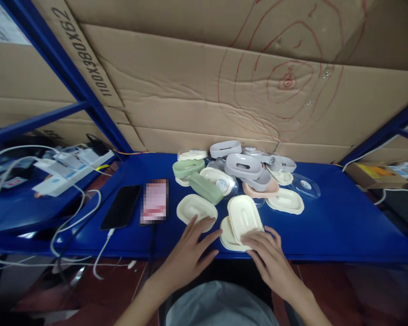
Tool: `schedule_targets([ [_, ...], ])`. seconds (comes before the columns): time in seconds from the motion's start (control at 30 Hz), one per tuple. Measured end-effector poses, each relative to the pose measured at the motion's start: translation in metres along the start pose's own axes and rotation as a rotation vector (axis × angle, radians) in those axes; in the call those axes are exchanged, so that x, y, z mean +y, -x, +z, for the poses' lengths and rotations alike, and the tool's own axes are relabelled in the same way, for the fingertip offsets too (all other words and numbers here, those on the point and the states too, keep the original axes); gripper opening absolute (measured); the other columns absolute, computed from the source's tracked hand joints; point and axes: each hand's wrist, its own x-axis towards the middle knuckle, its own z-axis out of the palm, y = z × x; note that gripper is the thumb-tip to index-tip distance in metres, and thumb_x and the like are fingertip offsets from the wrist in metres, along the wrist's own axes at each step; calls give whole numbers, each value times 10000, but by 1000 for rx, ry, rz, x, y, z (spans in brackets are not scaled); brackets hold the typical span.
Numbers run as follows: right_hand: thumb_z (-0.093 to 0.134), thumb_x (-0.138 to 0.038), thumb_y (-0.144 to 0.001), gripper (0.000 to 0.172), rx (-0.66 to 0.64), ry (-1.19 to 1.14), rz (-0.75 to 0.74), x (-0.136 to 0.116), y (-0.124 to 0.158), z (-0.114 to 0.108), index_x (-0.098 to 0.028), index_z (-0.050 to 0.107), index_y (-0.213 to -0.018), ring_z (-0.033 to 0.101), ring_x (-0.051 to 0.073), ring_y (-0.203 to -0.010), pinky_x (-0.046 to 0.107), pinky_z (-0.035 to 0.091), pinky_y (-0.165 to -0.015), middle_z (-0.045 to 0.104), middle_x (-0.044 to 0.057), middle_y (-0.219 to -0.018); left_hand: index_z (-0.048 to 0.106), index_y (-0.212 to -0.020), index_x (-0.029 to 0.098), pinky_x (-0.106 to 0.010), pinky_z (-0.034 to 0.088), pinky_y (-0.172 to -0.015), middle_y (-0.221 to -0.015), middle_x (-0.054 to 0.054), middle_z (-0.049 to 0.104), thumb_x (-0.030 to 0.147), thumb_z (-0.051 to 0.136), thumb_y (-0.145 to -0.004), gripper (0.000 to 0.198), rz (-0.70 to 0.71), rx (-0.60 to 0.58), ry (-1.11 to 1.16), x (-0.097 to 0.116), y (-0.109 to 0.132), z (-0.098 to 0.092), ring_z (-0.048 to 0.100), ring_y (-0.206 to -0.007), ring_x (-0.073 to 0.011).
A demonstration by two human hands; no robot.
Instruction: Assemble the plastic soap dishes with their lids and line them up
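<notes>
My right hand (267, 253) grips the near end of a cream soap dish (244, 217), an oval shallow piece tilted over another cream dish (226, 233). My left hand (193, 251) has its fingers spread. Its fingertips are over the near edge of a third cream dish (193, 208); whether they touch it I cannot tell. Behind lies a loose pile with a green oval piece (207, 188), a slotted grey piece (243, 166), a peach piece (270, 189) and clear plastic covers. One clear cover (306, 185) is at the pile's right side.
A black phone (121, 207) and a second phone with a lit, blurred screen (154, 201) lie on the blue table (340, 222) to the left. Cables run from a white power strip (71, 174). A cardboard sheet (177, 81) closes off the back; a small box (370, 176) stands right.
</notes>
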Motion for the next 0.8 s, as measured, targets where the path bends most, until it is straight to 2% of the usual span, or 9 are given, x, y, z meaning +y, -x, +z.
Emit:
schedule_targets([
  [0.13,563,-262,-1069,284,-12,-86,59,-4,-21,3,-311,624,-1342,705,257,-1160,506,489,-1069,748,62,-1210,591,-1504,290,-733,344,-1245,-1588,-150,545,337,696,-1011,506,3,-27,-41,6,-3,4,491,-1509,-372],
  [0.23,666,-394,-1035,314,-8,-117,73,-3,-31,5,-307,633,-1335,705,255,-1029,488,484,-998,744,51,-1080,669,-1398,309,-708,336,-1260,-1523,-114,609,326,675,-1026,373,-29,-25,-39,9,-6,6,549,-1460,-342],
  [0.3,686,-399,-1024,232,39,-101,63,-1,-32,5,-315,687,-1241,694,239,-947,477,470,-963,736,26,-987,703,-1323,291,-668,333,-1280,-1457,-100,655,310,660,-1032,295,-60,-5,-29,10,-8,7,589,-1418,-314],
  [0.37,673,-327,-1031,103,108,-61,48,2,-27,1,-320,725,-1120,682,225,-902,489,446,-970,721,5,-921,718,-1252,271,-642,332,-1292,-1403,-93,682,291,649,-1031,232,-86,19,-16,10,-9,8,617,-1379,-296],
  [0.47,675,-241,-1011,124,199,2,34,10,-11,-12,-332,735,-1068,676,228,-871,524,427,-997,698,-5,-884,711,-1175,244,-649,350,-1282,-1365,-105,690,270,611,-1039,171,-119,60,-12,9,-10,9,634,-1349,-299],
  [0.6,703,-183,-961,199,298,73,75,27,26,-38,-341,737,-1077,681,249,-837,526,457,-963,700,-1,-879,687,-1122,220,-643,398,-1254,-1308,-124,690,281,592,-1042,138,-136,94,-46,9,-13,13,641,-1324,-311],
  [0.7,719,-228,-953,168,346,177,121,45,60,-59,-341,754,-1072,688,263,-843,512,484,-931,727,11,-905,670,-1112,223,-624,419,-1241,-1276,-121,688,285,600,-1043,116,-138,105,-57,9,-17,14,641,-1316,-305],
  [0.8,712,-348,-973,69,437,339,236,73,91,-78,-316,764,-1004,688,275,-843,491,494,-895,743,29,-894,666,-1160,232,-639,400,-1243,-1342,-132,674,286,604,-1047,140,-147,122,-85,11,-19,14,627,-1340,-312],
])
